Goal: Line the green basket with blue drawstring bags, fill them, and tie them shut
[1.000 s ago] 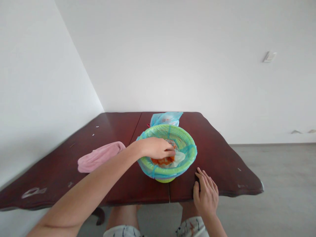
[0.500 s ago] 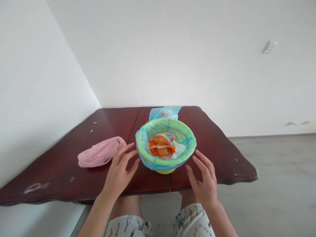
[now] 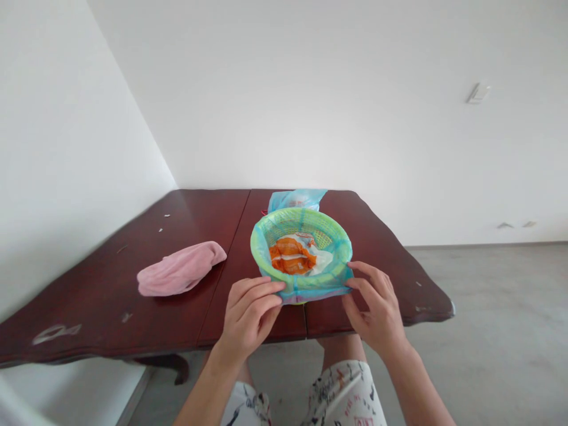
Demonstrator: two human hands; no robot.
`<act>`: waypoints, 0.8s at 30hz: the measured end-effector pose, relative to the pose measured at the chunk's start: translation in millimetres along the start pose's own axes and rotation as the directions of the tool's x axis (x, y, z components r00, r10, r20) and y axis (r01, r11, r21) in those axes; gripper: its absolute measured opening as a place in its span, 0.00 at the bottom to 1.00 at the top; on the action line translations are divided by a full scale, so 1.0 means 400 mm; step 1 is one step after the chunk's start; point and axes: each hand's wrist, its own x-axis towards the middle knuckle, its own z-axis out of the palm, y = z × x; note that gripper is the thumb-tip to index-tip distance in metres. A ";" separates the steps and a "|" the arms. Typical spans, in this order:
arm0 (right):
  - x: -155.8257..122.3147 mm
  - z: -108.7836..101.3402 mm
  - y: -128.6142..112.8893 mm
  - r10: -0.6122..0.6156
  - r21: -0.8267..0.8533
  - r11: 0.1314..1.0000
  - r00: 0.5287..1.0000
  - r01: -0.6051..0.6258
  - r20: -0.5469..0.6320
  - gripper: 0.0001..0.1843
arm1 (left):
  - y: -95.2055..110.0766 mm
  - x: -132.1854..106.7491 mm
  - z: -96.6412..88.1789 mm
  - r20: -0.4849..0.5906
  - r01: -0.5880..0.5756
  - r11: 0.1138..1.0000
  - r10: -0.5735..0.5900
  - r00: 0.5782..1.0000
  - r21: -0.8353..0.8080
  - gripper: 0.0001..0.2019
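Pinching the near edge of a blue plastic bag (image 3: 306, 293) where it wraps over the rim of a green woven basket (image 3: 302, 216), with the left hand (image 3: 248, 313) and the right hand (image 3: 375, 307) on either side of the front of the rim. Left fingers (image 3: 260, 293) pressed together and curled, tips on the plastic, thumb out of sight; right fingers (image 3: 373, 278) slightly spread, with the forefinger and thumb closing on the plastic. Basket near the middle of the tabletop (image 3: 133, 307), somewhat closer to the near edge, with the bag's crumpled far end (image 3: 296, 200) showing beyond the rim and an orange-and-white packet (image 3: 291, 255) lying inside. Better here: a light, even pinch from both hands, so the plastic stays snug and the basket steady, with no sharp tug to one side. Dark reddish wood underneath, scratched, with a seam running from the far edge to the near edge. Pink cloth (image 3: 180, 269) bunched on the left of the tabletop, well apart from the basket. White walls (image 3: 89, 148) meeting behind the far left corner, a small plate (image 3: 478, 93) high on the right wall, grey floor (image 3: 488, 307) beyond the right edge, and patterned shorts (image 3: 344, 396) below the near edge.
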 end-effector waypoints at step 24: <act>0.144 0.095 0.271 0.447 0.221 0.848 0.874 -0.482 0.190 0.13 | -0.165 0.158 -0.175 0.399 0.229 0.973 -0.221 0.890 0.029 0.05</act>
